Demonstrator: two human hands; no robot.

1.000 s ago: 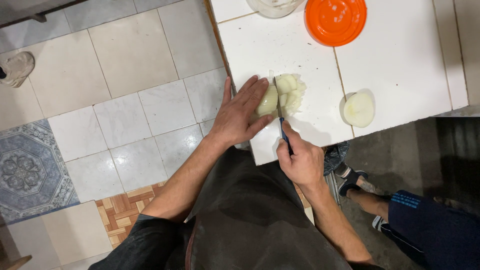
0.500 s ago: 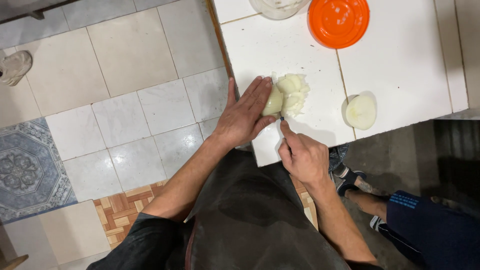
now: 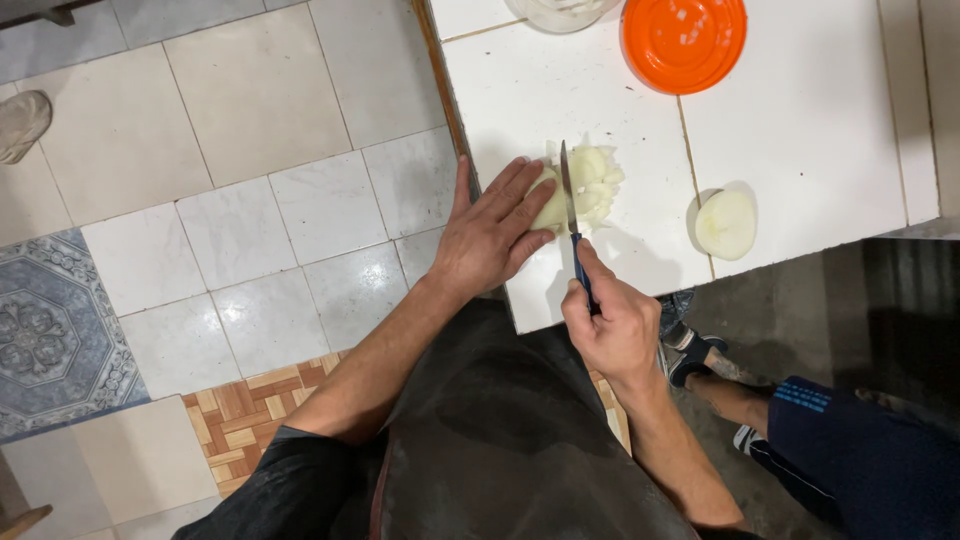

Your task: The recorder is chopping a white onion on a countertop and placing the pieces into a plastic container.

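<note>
A peeled pale onion half (image 3: 583, 188), partly cut into pieces, lies on the white tiled counter (image 3: 800, 120). My left hand (image 3: 488, 238) rests flat against its left side and holds it down. My right hand (image 3: 612, 325) grips the blue handle of a knife (image 3: 571, 210), whose blade stands upright in the onion. A second peeled onion half (image 3: 726, 224) lies cut side down to the right, apart from both hands.
An orange round lid or plate (image 3: 684, 40) and a clear bowl (image 3: 560, 12) sit at the counter's far edge. Pale floor tiles (image 3: 250, 150) spread left of the counter. Another person's leg and sandalled foot (image 3: 720, 370) are at lower right.
The knife blade has moved forward into the onion, and my right hand has shifted a little toward the counter. My left hand stays pressed on the onion.
</note>
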